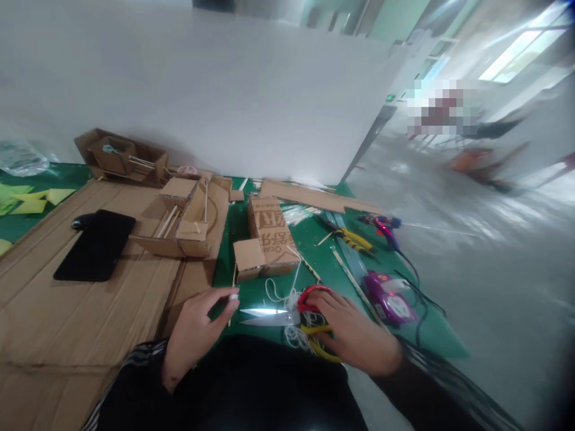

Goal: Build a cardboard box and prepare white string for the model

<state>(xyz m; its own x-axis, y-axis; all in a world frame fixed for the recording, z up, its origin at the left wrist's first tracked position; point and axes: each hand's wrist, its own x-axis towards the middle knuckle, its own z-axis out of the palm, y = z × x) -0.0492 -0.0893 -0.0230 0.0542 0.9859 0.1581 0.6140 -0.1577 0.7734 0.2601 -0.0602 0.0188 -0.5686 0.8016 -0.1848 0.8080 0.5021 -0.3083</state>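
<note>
Gripping scissors in right hand, blades spread toward left hand, pinching white bit

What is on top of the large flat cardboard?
On the flat cardboard: a black flat object, a dark rounded thing partly behind it, and a cardboard box with sticks. Another box stands at the far edge. What lies beneath is covered.

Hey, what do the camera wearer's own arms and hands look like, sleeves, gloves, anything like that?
The left hand and right hand are bare, with no gloves visible. The left sleeve and right sleeve are black and long, reaching about the wrists, with pale stripes along them.
</note>
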